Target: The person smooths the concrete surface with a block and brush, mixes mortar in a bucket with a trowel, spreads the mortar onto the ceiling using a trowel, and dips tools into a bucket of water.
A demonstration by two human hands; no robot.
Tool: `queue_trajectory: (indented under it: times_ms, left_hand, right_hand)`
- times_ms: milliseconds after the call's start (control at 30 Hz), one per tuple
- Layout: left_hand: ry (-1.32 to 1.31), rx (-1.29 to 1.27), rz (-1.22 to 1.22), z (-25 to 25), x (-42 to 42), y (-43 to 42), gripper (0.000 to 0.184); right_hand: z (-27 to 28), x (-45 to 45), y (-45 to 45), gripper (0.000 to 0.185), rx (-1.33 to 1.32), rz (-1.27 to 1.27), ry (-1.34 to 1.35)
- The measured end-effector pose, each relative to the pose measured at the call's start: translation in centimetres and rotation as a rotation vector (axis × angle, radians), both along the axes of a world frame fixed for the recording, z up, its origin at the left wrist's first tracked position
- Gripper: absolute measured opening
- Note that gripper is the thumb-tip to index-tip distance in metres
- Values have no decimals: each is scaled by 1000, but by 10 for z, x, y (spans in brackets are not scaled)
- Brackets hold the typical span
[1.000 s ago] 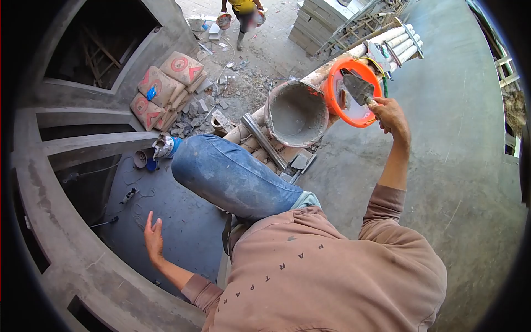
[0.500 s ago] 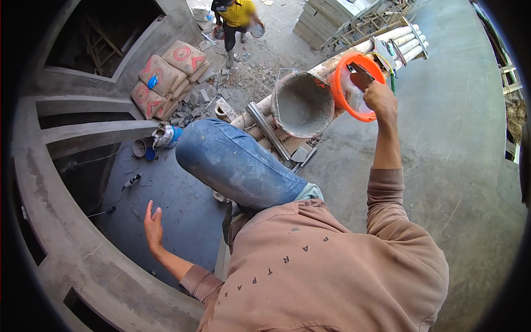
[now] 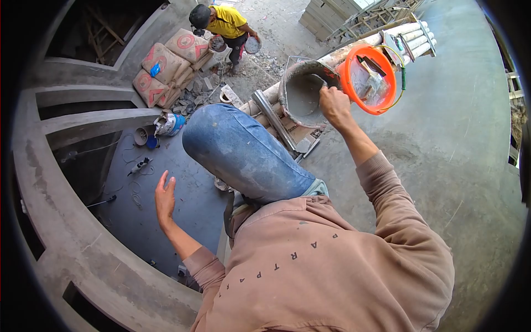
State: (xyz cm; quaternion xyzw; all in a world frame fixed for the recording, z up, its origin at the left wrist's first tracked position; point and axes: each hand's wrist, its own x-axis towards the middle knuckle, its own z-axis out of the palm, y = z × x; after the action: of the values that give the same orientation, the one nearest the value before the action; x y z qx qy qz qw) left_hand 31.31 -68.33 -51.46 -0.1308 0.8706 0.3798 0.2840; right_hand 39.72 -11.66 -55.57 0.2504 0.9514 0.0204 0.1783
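Note:
My right hand [image 3: 335, 105] is closed at the near right rim of a bucket of wet grey mortar [image 3: 304, 94]. A thin edge shows past its fingers over the mortar, but I cannot make out what is held. Right beside it stands an orange bucket [image 3: 346, 83] holding a dark flat-bladed tool [image 3: 371, 67] and a pale, brush-like thing [image 3: 377, 88]. My left hand [image 3: 165, 198] is held out in the air above the lower grey floor, fingers apart, holding nothing.
Both buckets stand by bundled round poles [image 3: 417, 41], near a metal straightedge [image 3: 274, 119]. Cement bags [image 3: 157, 69] are stacked by rubble at the far left. A person in a yellow shirt [image 3: 227, 22] carries two bowls. A concrete ledge [image 3: 83, 232] curves along my left.
My right hand has moved left from the orange bucket to the mortar bucket. My left hand has shifted slightly. The person in yellow has turned and bent forward.

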Motion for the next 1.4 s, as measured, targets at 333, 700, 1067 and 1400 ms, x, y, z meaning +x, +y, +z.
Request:
queue_trajectory:
  times_ms: [333,700,1067,1400]
  left_hand:
    - [51,-78,105,-14,2,-26,58]
    - [484,125,254,79,-59,70,51]
    - [-836,1237,-277,-124,-64,279,53]
    - [-354,908,-568,-85,-58,380,59]
  right_hand:
    - [35,15,-21,23,-350,1,-60]
    - [62,-16,14,21,-34,158,-113]
    - [68,18,14,26,126,204,-14]
    - [81,48,33,41,336,684,304]
